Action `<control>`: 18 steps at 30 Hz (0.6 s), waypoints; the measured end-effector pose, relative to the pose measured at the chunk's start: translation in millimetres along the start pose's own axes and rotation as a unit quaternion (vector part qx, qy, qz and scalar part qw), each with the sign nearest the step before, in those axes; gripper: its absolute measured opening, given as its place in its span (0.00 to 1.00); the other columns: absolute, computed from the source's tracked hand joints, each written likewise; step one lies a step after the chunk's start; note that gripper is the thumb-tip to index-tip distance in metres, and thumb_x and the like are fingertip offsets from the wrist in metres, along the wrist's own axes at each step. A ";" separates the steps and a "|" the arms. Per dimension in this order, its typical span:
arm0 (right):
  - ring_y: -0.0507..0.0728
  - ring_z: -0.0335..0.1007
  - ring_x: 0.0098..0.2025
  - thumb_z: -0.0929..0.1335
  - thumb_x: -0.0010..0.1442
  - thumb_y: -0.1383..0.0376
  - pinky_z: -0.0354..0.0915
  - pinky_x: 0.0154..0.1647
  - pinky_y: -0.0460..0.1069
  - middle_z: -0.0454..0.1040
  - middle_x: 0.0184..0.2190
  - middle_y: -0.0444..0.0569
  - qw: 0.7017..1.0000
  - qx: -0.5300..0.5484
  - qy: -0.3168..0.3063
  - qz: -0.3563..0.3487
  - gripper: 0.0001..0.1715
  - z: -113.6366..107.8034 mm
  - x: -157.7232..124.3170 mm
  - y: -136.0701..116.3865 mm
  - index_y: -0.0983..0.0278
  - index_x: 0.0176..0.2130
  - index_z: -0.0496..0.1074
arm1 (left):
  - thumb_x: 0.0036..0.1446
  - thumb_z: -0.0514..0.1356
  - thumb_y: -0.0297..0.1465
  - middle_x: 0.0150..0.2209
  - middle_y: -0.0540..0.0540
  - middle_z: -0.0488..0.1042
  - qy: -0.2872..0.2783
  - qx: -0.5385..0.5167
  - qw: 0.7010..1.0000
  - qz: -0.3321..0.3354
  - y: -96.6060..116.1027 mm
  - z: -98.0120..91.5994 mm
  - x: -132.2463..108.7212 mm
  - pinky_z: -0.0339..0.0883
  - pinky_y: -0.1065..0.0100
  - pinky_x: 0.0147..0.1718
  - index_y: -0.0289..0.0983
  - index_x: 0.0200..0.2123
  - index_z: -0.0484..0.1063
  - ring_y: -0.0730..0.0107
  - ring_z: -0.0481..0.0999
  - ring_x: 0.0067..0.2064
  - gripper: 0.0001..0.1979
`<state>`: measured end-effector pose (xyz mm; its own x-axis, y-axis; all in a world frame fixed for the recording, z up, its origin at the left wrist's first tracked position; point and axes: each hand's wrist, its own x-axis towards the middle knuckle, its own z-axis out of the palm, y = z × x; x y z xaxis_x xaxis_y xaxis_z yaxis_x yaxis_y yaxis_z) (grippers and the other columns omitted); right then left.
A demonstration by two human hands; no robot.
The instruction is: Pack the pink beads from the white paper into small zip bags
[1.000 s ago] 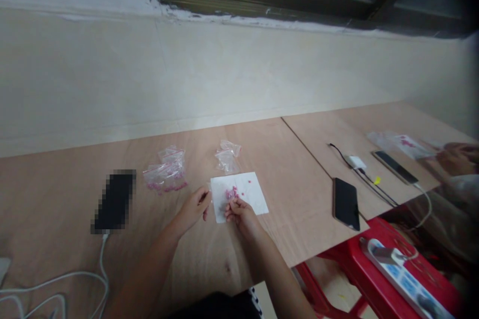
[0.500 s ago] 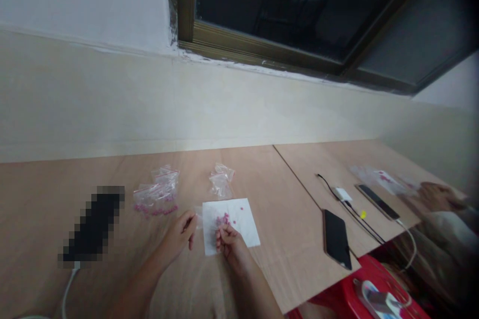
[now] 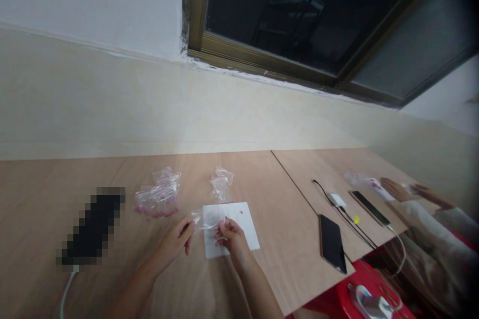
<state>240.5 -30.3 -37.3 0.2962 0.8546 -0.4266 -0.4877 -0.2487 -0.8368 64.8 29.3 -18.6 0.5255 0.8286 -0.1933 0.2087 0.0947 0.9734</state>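
My left hand (image 3: 177, 235) is closed, thumb and finger pinching one end of a small clear plastic bag (image 3: 197, 217). The bag stretches over a white sheet of paper (image 3: 249, 232) to my right hand (image 3: 232, 239). My right fingers are pinched at its other end, over the middle of the sheet; whether they also hold a small pink piece is too small to tell. A single pink piece (image 3: 241, 212) lies near the sheet's upper right. Left of the paper is a pile of clear bags (image 3: 159, 197) with pink pieces along its lower edge.
More clear bags (image 3: 222, 183) lie behind the paper. A blurred-out dark device (image 3: 93, 227) with a white cable is at left. To the right are a black phone (image 3: 332, 244), a white adapter (image 3: 338, 200) and another phone (image 3: 370, 208). Another person's hands (image 3: 396, 189) work at far right.
The clear bag now spans between my hands. The cluster of pink pieces by my right fingers no longer shows on the paper. The other person's hands have moved left. The view has shifted slightly.
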 end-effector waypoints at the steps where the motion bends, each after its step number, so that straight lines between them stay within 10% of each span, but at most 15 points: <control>1: 0.50 0.63 0.18 0.76 0.33 0.54 0.59 0.15 0.44 0.69 0.18 0.42 1.000 -0.005 0.013 -0.025 0.23 1.2 0.2 -2.6 0.64 0.23 0.67 | 0.52 0.53 0.46 0.15 0.56 0.62 -0.019 0.000 1.000 -0.006 0.0 -1.0 -1.5 0.59 0.74 0.17 0.39 0.21 0.59 0.75 0.64 0.16 0.18; 5: 0.50 0.60 0.16 0.74 0.35 0.60 0.56 0.16 0.44 0.67 0.14 0.39 0.995 -0.019 0.008 -0.096 0.19 4.8 -3.8 -18.8 0.64 0.29 0.69 | 0.49 0.56 0.46 0.20 0.54 0.66 -0.092 0.004 0.995 -0.043 -3.1 -12.3 -10.3 0.60 0.73 0.20 0.37 0.22 0.63 0.75 0.65 0.20 0.18; 11: 0.48 0.56 0.16 0.69 0.37 0.71 0.52 0.18 0.44 0.67 0.13 0.37 0.989 -0.116 -0.072 -0.065 0.20 15.7 -29.0 -42.8 0.63 0.35 0.73 | 0.49 0.57 0.41 0.29 0.49 0.72 0.051 0.033 0.998 -0.011 15.8 -27.4 -20.5 0.64 0.69 0.33 0.38 0.30 0.69 0.66 0.71 0.33 0.12; 18: 0.52 0.65 0.25 0.70 0.46 0.66 0.58 0.27 0.46 0.71 0.21 0.41 0.955 -0.251 -0.123 -0.103 0.15 31.6 -52.4 -46.4 0.61 0.38 0.74 | 0.52 0.56 0.38 0.24 0.51 0.69 -0.038 0.037 0.999 0.012 33.4 -8.7 -23.4 0.62 0.71 0.28 0.36 0.25 0.69 0.69 0.68 0.29 0.11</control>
<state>221.6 -49.1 34.8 0.1123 0.9748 -0.1927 0.0338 -0.1976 -0.9797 52.3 17.9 19.4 0.5914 0.7857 -0.1815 0.2540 0.0320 0.9667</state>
